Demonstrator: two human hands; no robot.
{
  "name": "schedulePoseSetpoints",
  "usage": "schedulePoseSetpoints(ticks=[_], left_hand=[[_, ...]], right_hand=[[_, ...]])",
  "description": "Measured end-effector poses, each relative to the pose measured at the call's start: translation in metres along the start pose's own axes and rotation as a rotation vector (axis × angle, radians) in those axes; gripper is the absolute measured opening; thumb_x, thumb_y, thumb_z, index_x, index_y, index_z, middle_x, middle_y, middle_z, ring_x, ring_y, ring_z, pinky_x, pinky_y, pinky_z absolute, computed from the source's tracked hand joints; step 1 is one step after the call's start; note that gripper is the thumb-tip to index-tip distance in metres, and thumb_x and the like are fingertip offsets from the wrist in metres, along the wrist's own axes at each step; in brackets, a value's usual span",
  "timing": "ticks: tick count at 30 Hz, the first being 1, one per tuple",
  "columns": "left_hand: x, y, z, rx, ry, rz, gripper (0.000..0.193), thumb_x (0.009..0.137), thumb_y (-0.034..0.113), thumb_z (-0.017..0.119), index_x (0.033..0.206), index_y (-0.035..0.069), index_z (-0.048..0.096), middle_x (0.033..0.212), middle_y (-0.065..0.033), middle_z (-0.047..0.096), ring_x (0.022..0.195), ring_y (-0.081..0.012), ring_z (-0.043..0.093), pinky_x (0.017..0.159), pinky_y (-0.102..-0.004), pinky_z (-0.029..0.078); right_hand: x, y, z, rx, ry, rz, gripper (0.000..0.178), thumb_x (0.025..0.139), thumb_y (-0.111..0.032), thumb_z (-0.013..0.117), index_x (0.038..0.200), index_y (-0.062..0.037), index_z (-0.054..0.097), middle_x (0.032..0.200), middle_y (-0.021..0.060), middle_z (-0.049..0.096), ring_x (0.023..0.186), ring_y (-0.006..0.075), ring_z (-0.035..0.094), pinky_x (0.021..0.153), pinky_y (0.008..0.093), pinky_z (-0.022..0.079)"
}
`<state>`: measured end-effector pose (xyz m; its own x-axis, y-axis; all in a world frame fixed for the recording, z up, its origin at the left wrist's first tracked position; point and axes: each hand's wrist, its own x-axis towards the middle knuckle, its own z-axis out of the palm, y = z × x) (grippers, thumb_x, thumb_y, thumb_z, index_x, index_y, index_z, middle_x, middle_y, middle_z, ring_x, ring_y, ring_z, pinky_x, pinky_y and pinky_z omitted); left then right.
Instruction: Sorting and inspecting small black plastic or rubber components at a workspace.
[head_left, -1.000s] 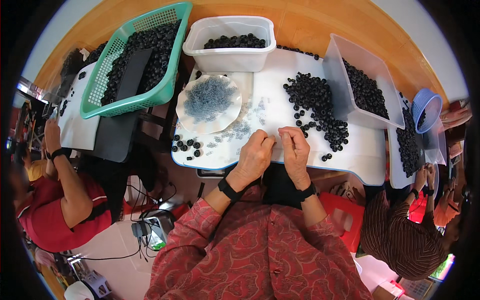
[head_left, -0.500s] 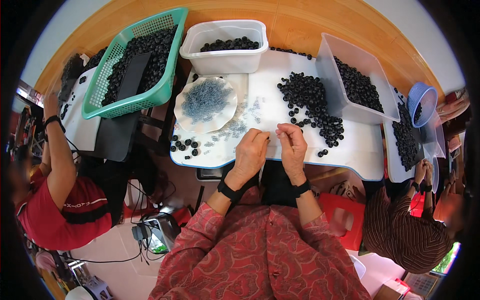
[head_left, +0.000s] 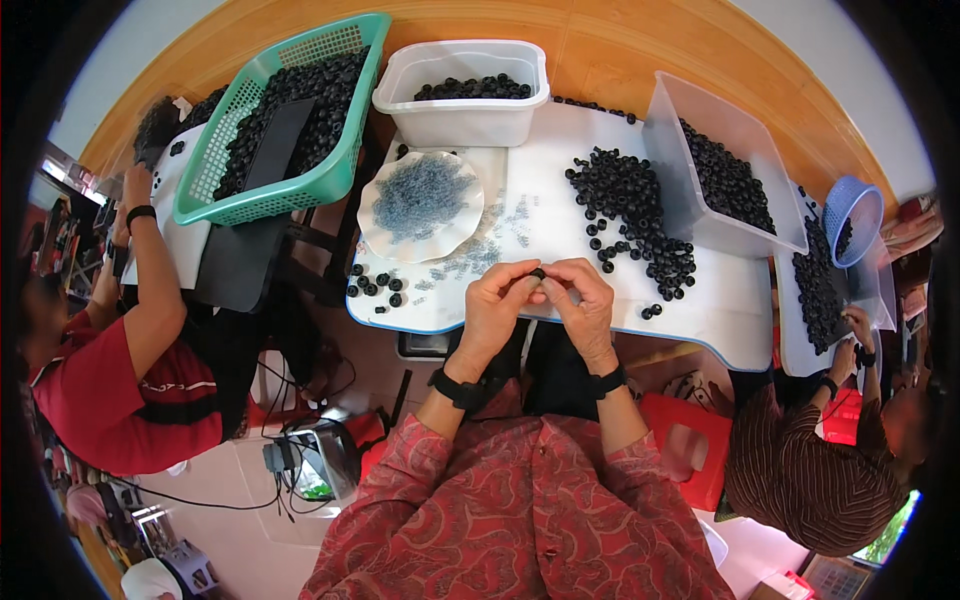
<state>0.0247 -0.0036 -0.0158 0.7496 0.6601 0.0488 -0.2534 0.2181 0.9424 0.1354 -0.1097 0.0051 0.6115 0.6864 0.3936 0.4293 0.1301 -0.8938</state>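
Note:
My left hand (head_left: pixel 494 310) and my right hand (head_left: pixel 586 308) meet at the front edge of the white table. Between their pinched fingertips is a small black round part (head_left: pixel 537 273), mostly covered by the fingers. Left of them a white wavy-rimmed plate (head_left: pixel 381 236) holds a heap of tiny clear bluish-grey pieces (head_left: pixel 425 198), too small to name. More of these lie scattered on the table between the plate and my hands. A pile of black round parts (head_left: pixel 617 190) spreads to the right, and several larger ones (head_left: pixel 371 287) sit by the left front corner.
At the back stand a green basket (head_left: pixel 262 208), a white tub (head_left: pixel 455 127) and a clear bin (head_left: pixel 668 190), all with black parts inside. Co-workers sit on both sides, one in a red shirt (head_left: pixel 100 400), one in a striped top (head_left: pixel 795 465). Cables (head_left: pixel 285 480) lie on the floor.
My hands have come together at the fingertips, with the black part now showing between them. The co-workers' arms have shifted, and the whole view has moved slightly.

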Motion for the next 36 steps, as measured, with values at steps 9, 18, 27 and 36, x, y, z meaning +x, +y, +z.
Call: schedulePoseSetpoints(ticks=[9, 18, 27, 36], left_hand=[[0.001, -0.003, -0.001, -0.093, -0.078, -0.032, 0.031, 0.093, -0.005, 0.059, 0.124, -0.004, 0.062, 0.103, -0.0115, 0.07, 0.088, -0.0151, 0.069, 0.08, -0.0264, 0.058], [0.001, -0.005, -0.001, -0.108, -0.082, -0.057, 0.03, 0.094, -0.004, 0.059, 0.124, -0.004, 0.062, 0.099, -0.012, 0.07, 0.085, -0.0155, 0.069, 0.077, -0.0272, 0.059], [-0.002, -0.001, 0.001, -0.087, -0.092, -0.066, 0.028, 0.095, -0.003, 0.059, 0.122, -0.004, 0.062, 0.096, -0.0118, 0.07, 0.083, -0.0155, 0.069, 0.076, -0.027, 0.059], [-0.002, 0.001, 0.002, -0.098, -0.056, -0.065, 0.025, 0.096, 0.0, 0.059, 0.12, -0.004, 0.063, 0.09, -0.0093, 0.07, 0.077, -0.0133, 0.067, 0.071, -0.0262, 0.059]], right_hand=[[-0.002, 0.011, -0.001, 0.007, 0.033, 0.029, 0.009, 0.09, -0.005, 0.068, 0.096, 0.0012, 0.07, 0.091, 0.0083, 0.067, 0.08, 0.0143, 0.066, 0.071, 0.0253, 0.051], [-0.001, 0.01, -0.002, 0.042, 0.001, 0.075, 0.005, 0.093, -0.003, 0.063, 0.094, 0.0023, 0.065, 0.089, 0.0048, 0.064, 0.081, 0.0108, 0.06, 0.074, 0.0234, 0.048], [-0.001, 0.015, -0.001, 0.004, 0.003, 0.049, 0.007, 0.094, -0.004, 0.061, 0.092, 0.0021, 0.062, 0.085, 0.007, 0.062, 0.077, 0.0134, 0.061, 0.069, 0.0254, 0.048], [0.0, -0.001, -0.001, 0.066, -0.007, 0.016, 0.016, 0.09, 0.001, 0.062, 0.105, -0.0008, 0.068, 0.091, 0.0065, 0.062, 0.079, 0.0134, 0.061, 0.071, 0.0253, 0.049]])
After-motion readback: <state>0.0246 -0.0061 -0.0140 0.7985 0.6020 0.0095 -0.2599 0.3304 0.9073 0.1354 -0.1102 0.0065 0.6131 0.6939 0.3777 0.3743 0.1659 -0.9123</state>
